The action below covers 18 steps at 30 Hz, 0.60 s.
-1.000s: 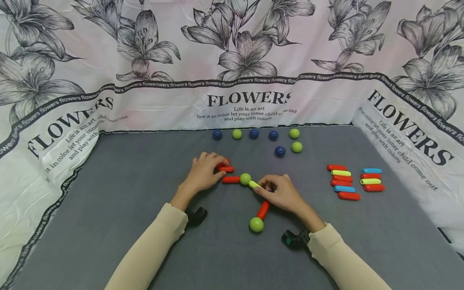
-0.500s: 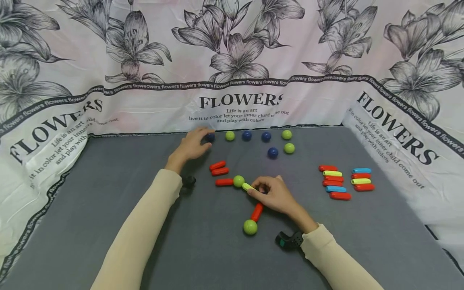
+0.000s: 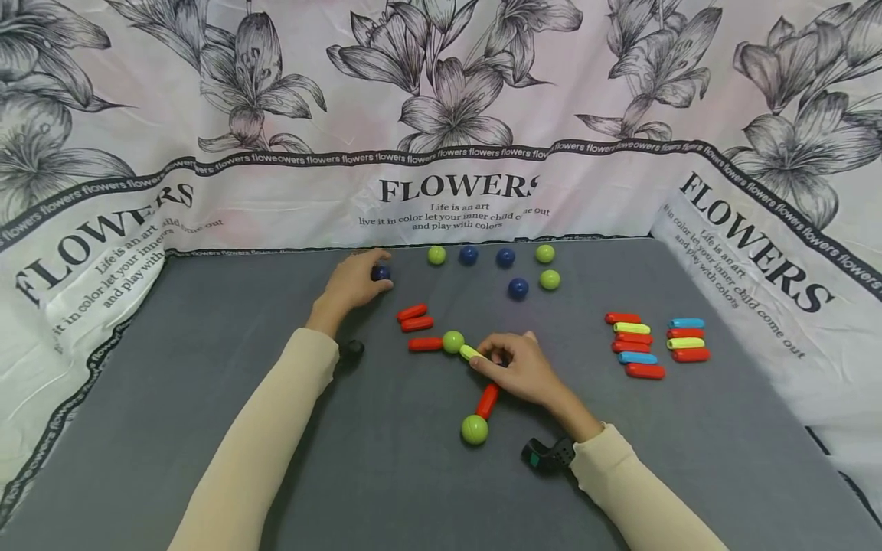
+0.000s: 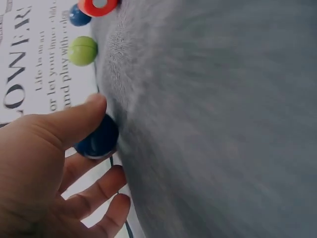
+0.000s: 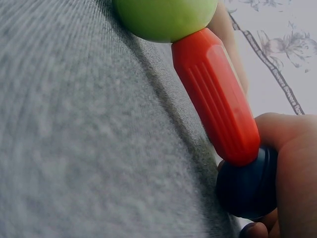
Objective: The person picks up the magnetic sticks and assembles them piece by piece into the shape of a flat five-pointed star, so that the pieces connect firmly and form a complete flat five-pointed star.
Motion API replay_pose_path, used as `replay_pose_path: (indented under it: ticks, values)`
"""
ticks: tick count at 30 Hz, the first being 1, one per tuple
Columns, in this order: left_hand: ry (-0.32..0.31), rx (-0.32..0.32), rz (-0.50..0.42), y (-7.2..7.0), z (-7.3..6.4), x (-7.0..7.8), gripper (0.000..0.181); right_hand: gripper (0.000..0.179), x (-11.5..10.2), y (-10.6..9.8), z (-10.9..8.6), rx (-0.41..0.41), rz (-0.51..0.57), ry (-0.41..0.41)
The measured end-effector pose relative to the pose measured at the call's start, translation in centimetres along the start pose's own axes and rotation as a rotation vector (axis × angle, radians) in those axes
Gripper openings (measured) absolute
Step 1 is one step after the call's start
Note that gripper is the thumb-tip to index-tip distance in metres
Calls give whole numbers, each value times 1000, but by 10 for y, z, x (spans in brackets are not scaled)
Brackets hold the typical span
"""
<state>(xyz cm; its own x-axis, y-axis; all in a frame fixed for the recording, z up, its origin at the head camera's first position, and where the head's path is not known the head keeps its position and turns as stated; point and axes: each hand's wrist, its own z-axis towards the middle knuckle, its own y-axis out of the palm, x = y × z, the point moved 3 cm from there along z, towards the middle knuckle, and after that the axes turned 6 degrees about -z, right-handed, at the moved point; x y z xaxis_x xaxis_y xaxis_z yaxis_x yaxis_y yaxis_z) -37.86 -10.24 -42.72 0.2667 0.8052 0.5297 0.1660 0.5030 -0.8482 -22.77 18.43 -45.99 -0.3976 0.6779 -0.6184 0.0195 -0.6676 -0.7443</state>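
Observation:
My left hand [image 3: 350, 283] pinches a dark blue ball [image 4: 99, 138] between thumb and index finger at the table's back edge; its other fingers are loosely bent. At the middle, my right hand [image 3: 520, 367] grips another dark blue ball [image 5: 246, 186], mostly hidden from the head view. That ball joins a yellow stick [image 3: 470, 353] and a red stick [image 5: 218, 96]. A green ball [image 3: 452, 342] sits at the yellow stick's far end, with a second red stick [image 3: 425, 344] beyond it. The first red stick ends at a nearer green ball [image 3: 474, 430].
Two loose red sticks [image 3: 416, 324] lie left of the joined pieces. Along the back are green balls [image 3: 436, 255] and blue balls [image 3: 518, 288]. Two columns of red, yellow and blue sticks [image 3: 645, 371] lie at the right. A flower-printed cloth [image 3: 276, 203] stands behind the grey table [image 3: 386, 490].
My left hand has left the loose red sticks, reached the leftmost blue ball at the back and drawn it slightly left and nearer. The right hand keeps its grip in place.

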Motion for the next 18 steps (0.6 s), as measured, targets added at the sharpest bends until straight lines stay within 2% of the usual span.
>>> replay_pose_path:
  ticks: [6, 10, 14, 18]
  values:
    - [25, 24, -130, -4, -34, -9, 41, 8, -1, 0, 1, 1, -20, -13]
    - [67, 10, -175, -3, -60, -7, 38, 15, -1, 1, 1, -9, -22, 2]
    - [132, -82, -220, 3, -83, 0, 35, 26, -3, 0, 3, -21, -28, 30]
    - [183, -206, -248, 12, -96, 9, 32, 36, -7, 0, 7, -40, -35, 45]
